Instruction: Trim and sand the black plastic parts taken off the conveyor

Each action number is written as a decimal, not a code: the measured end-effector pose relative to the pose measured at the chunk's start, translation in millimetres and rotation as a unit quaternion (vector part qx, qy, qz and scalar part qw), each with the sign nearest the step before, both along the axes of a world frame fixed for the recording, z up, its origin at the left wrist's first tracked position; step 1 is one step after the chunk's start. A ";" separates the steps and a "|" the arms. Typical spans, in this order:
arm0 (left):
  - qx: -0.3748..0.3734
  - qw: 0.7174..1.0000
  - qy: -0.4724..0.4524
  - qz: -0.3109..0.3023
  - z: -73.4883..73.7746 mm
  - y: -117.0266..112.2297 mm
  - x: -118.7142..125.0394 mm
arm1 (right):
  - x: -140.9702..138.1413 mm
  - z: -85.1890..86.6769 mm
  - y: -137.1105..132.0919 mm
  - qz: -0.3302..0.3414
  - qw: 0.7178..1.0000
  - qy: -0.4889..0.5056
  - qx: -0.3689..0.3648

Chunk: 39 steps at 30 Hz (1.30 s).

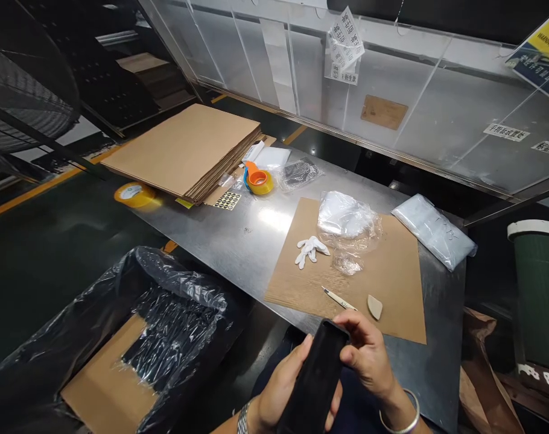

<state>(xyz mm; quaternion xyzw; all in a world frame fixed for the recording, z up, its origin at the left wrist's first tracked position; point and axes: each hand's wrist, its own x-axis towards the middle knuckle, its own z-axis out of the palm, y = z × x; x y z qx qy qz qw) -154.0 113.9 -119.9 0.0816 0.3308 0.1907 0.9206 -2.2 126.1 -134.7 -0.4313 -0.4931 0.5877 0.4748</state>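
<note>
A long black tray-like piece with raised edges (314, 374) is held tilted in front of me, at the near edge of the table. My left hand (281, 380) wraps round its left side and underside, fingertips showing on the right. At its upper right corner, the thumb and fingers of my right hand (365, 352) grip the rim. Just beyond my hands, a slim white pen-like tool (338, 298) and a small beige wedge-shaped block (374, 307) lie on a cardboard sheet (401, 283). A white glove (311, 250) rests farther back on it.
Clear plastic bags (347, 217) lie on the cardboard, with a grey package (434, 231) to the right. Stacked cardboard (188, 144), an orange tape dispenser (259, 178) and a tape roll (134, 194) occupy the table's left. A black-lined bin (184, 283) stands lower left.
</note>
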 end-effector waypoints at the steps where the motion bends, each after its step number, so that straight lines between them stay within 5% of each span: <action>1: -0.002 1.000 -0.001 -0.003 -0.8 0.0 -0.1 | -0.5 -0.8 -0.4 0.000 1.000 -0.002 0.004; 12: -0.004 1.000 0.006 -0.021 -3.8 0.0 -4.0 | -11.9 -12.2 -6.4 -0.059 0.997 0.046 -0.002; 22: 0.002 1.000 -0.005 0.028 -11.6 1.2 -9.0 | -18.9 -23.0 -2.8 -0.084 0.996 0.033 -0.007; 32: 0.001 0.996 0.035 0.085 -5.6 5.7 -14.7 | -8.8 -26.5 6.4 -0.026 0.997 -0.058 0.050; 39: 0.047 0.993 0.040 0.097 -7.3 3.5 -18.3 | -11.2 -15.2 7.4 0.004 1.000 -0.002 0.000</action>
